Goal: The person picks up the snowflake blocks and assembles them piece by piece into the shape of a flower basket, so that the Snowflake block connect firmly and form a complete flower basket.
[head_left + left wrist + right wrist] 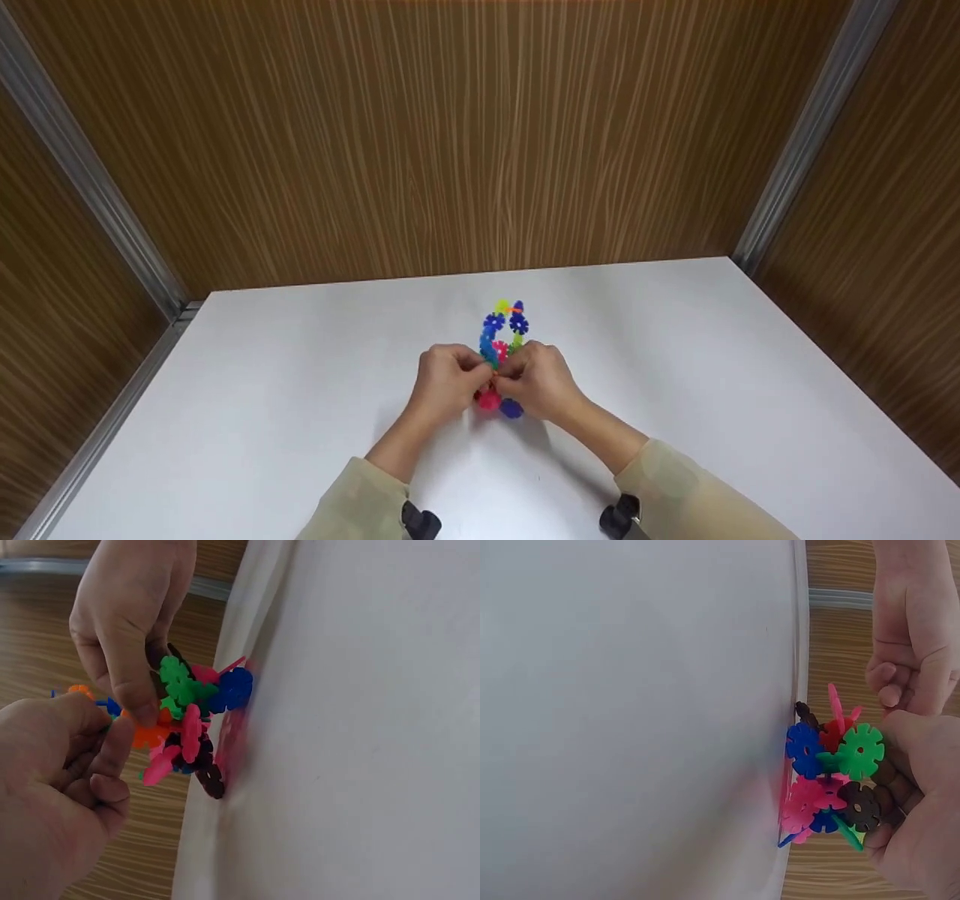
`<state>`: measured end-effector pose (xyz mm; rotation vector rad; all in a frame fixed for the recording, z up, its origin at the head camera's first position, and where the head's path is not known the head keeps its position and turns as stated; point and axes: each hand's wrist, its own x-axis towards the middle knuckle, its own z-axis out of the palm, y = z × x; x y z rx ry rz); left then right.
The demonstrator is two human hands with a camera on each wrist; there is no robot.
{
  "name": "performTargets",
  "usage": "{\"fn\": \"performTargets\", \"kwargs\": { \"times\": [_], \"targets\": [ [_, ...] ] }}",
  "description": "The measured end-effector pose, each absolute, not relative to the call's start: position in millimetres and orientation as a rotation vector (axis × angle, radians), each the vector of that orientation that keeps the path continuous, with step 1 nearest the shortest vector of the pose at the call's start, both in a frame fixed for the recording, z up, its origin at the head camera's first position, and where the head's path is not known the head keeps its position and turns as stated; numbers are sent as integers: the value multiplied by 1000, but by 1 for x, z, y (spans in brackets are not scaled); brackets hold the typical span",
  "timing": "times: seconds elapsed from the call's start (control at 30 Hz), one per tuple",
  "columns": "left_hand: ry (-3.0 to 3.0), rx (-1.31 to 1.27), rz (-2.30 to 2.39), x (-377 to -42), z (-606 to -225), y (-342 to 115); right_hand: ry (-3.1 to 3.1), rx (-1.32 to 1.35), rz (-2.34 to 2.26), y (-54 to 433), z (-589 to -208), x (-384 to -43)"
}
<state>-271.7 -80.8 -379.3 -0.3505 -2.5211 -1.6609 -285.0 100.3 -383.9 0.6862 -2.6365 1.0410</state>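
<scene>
A build of interlocking plastic snowflake discs [519, 324] stands between the two hands at the middle of the table. Its upper part forms a loop of blue, yellow, orange and green discs. Lower down is a cluster with pink [801, 806], green [860, 751], brown [861, 804] and blue discs close over the tabletop. From the left, the left hand [444, 379] pinches the build between thumb and fingers. Opposite it, the right hand [544, 379] pinches at an orange disc [150, 736], fingertips close to the left thumb. Fingers hide part of the build's middle.
The white tabletop [262, 412] extends around both hands. Wood-grain panels [480, 150] rise at the back and both sides, with metal strips [90, 165] at the corners. Dark devices [421, 520] sit at the cuffs.
</scene>
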Motion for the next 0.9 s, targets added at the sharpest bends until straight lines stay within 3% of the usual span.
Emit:
{"fn": "performTargets", "kwargs": {
  "times": [0.9],
  "targets": [
    [-2585, -297, -1675, -271, -374, -78, -2655, 722, 1030, 104, -383, -286]
  ]
}}
